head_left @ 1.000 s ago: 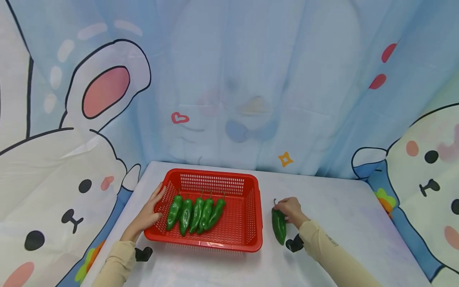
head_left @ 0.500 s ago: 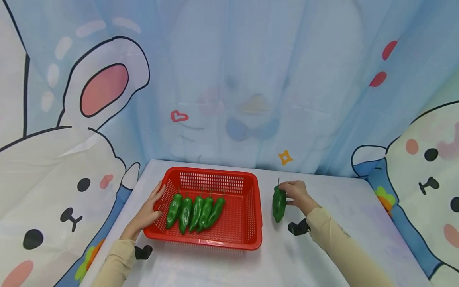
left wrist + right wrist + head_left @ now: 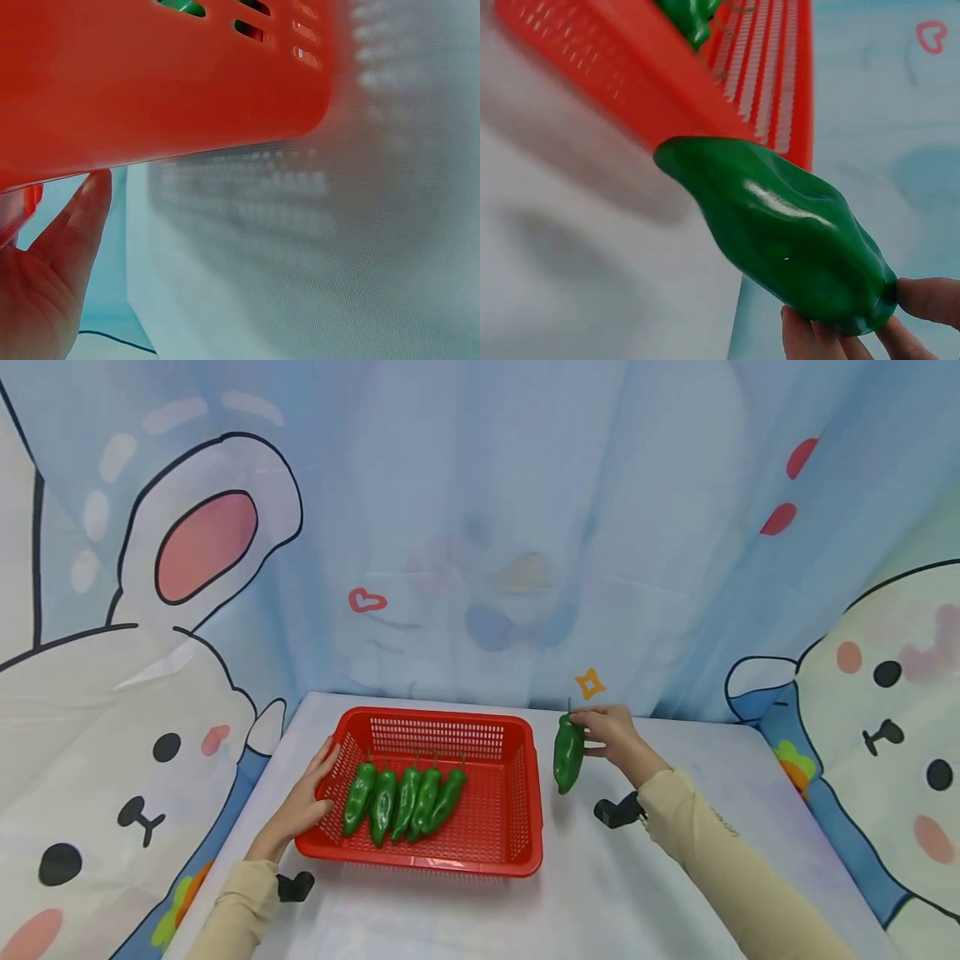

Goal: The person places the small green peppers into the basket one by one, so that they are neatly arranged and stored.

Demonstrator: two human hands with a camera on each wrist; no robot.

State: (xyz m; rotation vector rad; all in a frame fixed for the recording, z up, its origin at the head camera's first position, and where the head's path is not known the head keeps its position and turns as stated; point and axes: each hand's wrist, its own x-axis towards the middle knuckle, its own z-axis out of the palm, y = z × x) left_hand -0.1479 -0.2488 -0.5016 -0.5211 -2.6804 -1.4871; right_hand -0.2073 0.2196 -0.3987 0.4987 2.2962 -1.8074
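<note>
My right hand (image 3: 611, 737) pinches a glossy green chili pepper (image 3: 568, 756) near its stem end. The pepper hangs tip down beside the right wall of a red plastic basket (image 3: 536, 810), raised above the table with its shadow below. In the right wrist view, thumb and fingers meet at the wide end of the pepper (image 3: 780, 232). Inside the basket several green peppers (image 3: 405, 802) lie side by side in its left half, stems toward the back. My left hand (image 3: 302, 806) rests against the basket's left rim, fingers fairly straight; the left wrist view shows fingertips at the rim's underside.
The white table (image 3: 675, 793) runs to the right of the basket. A light blue curtain (image 3: 450, 527) with printed cartoon animals hangs behind and along the sides. Small black devices (image 3: 296, 887) sit at both wrists.
My right hand has lifted the pepper and carried it back and slightly left toward the basket. My left hand stays at the basket's left rim.
</note>
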